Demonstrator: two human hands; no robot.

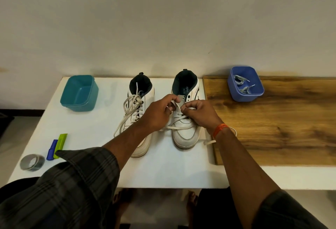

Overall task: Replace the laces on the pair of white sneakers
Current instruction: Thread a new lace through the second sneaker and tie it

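Two white high-top sneakers stand on the white table [163,170], toes toward me. The left sneaker [135,112] is laced, with loose white lace loops trailing off its left side. Over the upper eyelets of the right sneaker [184,134], my left hand [159,114] pinches a strand of its white lace [177,127]. Beside it, my right hand [199,114] pinches the same lace near the tongue. Lace ends trail across the toe and out under my right wrist. Grey laces [242,85] lie in the blue tub [236,94] at the right.
An empty teal tub [79,93] stands at the table's back left. A tape roll [32,162], a blue marker [51,149] and a green cutter [61,144] lie at the front left. A wooden board [272,123] covers the surface to the right. A wall rises right behind.
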